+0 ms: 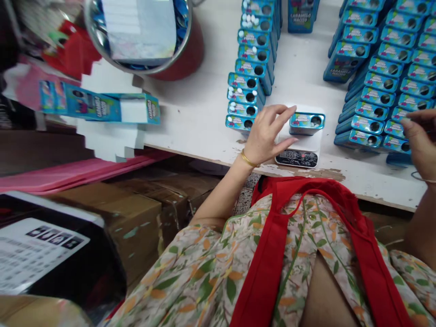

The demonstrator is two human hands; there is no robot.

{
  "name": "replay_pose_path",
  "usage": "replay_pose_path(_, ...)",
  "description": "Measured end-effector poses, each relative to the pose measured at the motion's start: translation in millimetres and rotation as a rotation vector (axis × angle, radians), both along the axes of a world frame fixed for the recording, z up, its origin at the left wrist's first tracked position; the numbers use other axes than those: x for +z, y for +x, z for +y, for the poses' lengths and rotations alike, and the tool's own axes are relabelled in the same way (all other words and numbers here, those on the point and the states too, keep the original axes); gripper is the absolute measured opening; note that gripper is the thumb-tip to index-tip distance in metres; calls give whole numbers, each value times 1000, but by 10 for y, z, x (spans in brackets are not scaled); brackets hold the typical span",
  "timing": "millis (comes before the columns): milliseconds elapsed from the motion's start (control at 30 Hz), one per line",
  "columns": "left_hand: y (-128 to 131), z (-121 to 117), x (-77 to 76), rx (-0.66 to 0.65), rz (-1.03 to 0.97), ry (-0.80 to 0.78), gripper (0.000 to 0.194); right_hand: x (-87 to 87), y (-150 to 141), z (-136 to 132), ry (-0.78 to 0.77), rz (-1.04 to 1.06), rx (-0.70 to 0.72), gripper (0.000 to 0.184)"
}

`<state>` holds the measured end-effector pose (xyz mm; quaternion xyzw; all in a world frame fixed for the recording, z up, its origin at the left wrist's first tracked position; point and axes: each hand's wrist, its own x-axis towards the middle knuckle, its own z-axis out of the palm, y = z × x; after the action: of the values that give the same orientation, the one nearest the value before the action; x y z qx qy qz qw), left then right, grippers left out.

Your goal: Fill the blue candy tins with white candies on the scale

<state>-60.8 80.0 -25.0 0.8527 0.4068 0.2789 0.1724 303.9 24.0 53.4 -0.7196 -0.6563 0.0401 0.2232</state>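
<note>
A blue "Caramelo Macizo" tin (307,121) stands upright on a small white digital scale (297,158). Its round top hole faces up, and the display is lit. My left hand (269,131) is beside this tin, thumb and fingers spread, with nothing between them. At the right edge my right hand (422,143) is over the front of the blue tin rows (366,136). Its thumb and fingertip come close together in a pinch; whether something small is between them cannot be made out, and part of the hand is cut off by the frame.
To the left of the scale runs a row of tins (241,121), several with white candies on top. A steel-rimmed red pot (195,50) holds blue packs under a white sheet. An unfolded blue carton (136,109) lies at the table's left end. Cardboard boxes (136,222) stand below.
</note>
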Motion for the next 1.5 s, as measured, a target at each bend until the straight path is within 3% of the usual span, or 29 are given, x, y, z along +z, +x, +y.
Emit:
replay_pose_path(67,124,149,-24,-44,39,1,77,-54,-215,-92,28,247,22,16)
replay_pose_path(167,280,280,-84,-101,75,-40,67,-148,-707,-258,-266,927,-18,21)
replay_pose_path(267,371,232,19,-181,126,29,48,-247,-1149,-352,-473,1525,-152,38)
replay_pose_path(333,397,138,184,-203,180,145,41,-297,-1325,-343,-463,1745,-212,37)
replay_pose_path(433,410,48,371,-192,244,265,32,-355,-1423,-253,-398,1916,-231,26)
replay_pose_path(633,371,100,286,-147,312,249,27,-380,-1424,-123,-449,1987,-252,19)
replay_pose_path(867,281,41,470,-92,221,256,21,-110,-1466,-136,-459,1900,-186,19)
replay_pose_path(1133,309,75,261,-123,286,299,20,-380,-1501,12,-478,1904,-279,21)
replay_pose_path(1500,369,176,283,-246,314,187,21,-362,-1518,173,-493,1841,-345,13)
